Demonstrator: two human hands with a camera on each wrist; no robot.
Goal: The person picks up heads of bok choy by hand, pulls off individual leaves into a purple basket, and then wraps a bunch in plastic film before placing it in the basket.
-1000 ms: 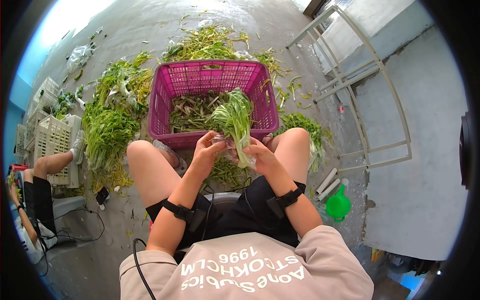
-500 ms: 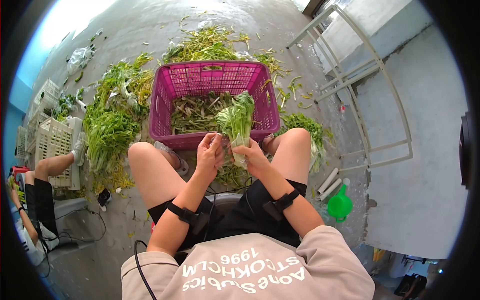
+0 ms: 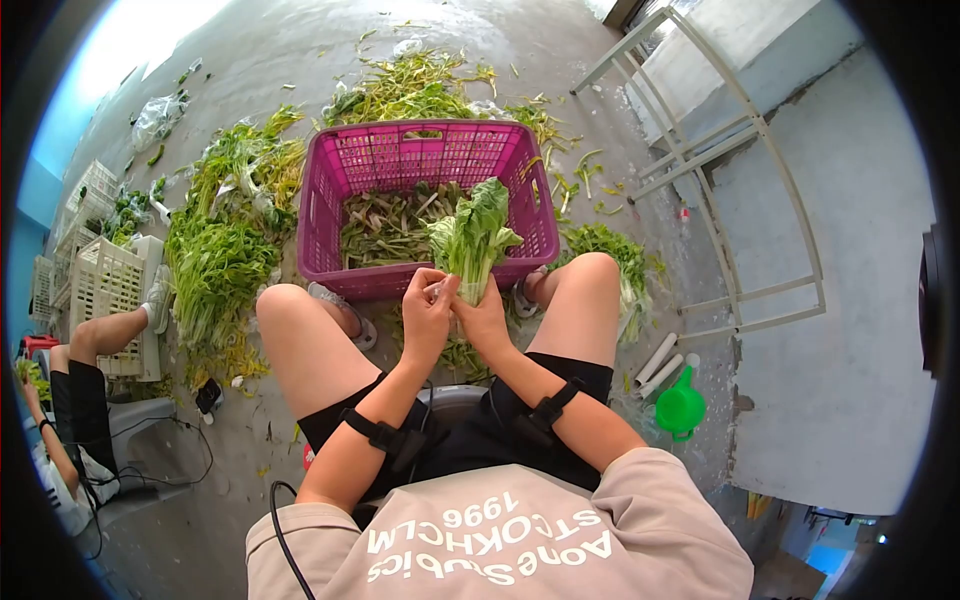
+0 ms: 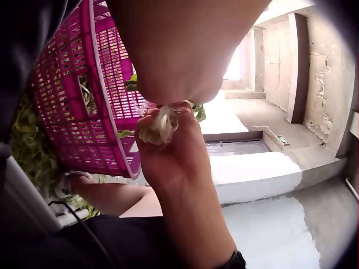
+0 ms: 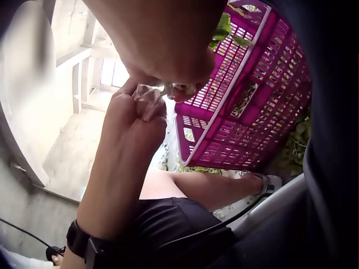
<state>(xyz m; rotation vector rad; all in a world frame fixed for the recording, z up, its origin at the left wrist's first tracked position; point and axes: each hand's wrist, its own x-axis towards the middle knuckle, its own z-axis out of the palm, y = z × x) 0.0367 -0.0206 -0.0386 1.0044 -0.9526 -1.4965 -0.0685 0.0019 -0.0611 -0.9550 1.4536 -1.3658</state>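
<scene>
A bunch of leafy greens (image 3: 472, 235) stands leaves up in front of the near wall of the magenta crate. My right hand (image 3: 483, 318) grips it round the lower stalks. Close against it, my left hand (image 3: 428, 315) pinches clear plastic film at the stalks. In the left wrist view, pale stalk ends (image 4: 160, 128) poke out of the right hand, wrapped in the clear film. The right wrist view has crumpled clear plastic film (image 5: 150, 101) at the left hand's fingers. Both hands hide most of the lower stalks.
The magenta crate (image 3: 375, 283) holds limp trimmed stalks and leaves. Piles of greens (image 3: 215, 250) lie on the floor around it. A metal frame (image 3: 765, 180) leans at the right, near a green plastic scoop (image 3: 680, 408). Another person's leg (image 3: 110, 325) shows at far left beside white crates.
The bunch has turned more upright, its leaves now spread. The right hand has shifted left and round the stalks, and the left hand has come in against it with the film.
</scene>
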